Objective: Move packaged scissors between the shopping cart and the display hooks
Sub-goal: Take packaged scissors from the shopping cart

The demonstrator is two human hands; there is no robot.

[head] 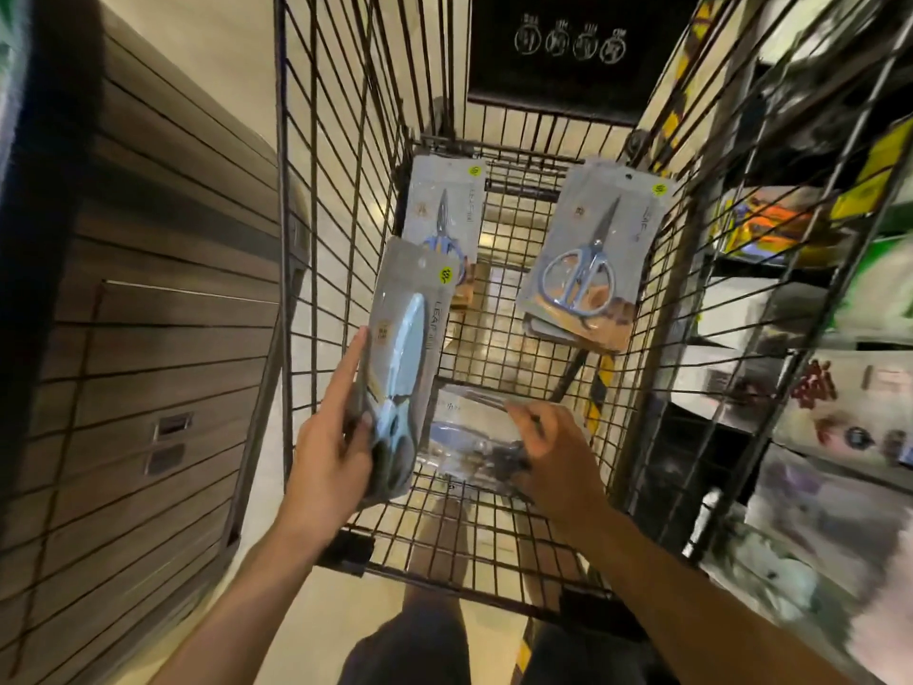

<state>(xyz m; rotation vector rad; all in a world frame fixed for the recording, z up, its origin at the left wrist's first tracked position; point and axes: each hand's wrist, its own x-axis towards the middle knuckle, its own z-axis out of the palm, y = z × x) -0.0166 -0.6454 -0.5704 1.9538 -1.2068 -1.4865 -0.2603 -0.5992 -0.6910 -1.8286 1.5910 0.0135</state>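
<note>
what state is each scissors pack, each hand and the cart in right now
left hand: grips a pack
held scissors pack: upright, lifted
right hand: grips a blurred pack
blurred scissors pack: lying flat in the cart
far left pack: leaning on the cart wall
right pack stack: tilted
shopping cart: holds packs

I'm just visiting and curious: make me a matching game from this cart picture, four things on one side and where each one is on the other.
Things:
1. left hand
2. right hand
3. silver-handled scissors pack
4. yellow sticker

Places:
A. lying toward the far right of the shopping cart
B. near the top of the upright pack
C. gripping the upright pack's lower end
D. on a blurred pack low in the cart

Pairs: 1-C, 2-D, 3-A, 4-B
</note>
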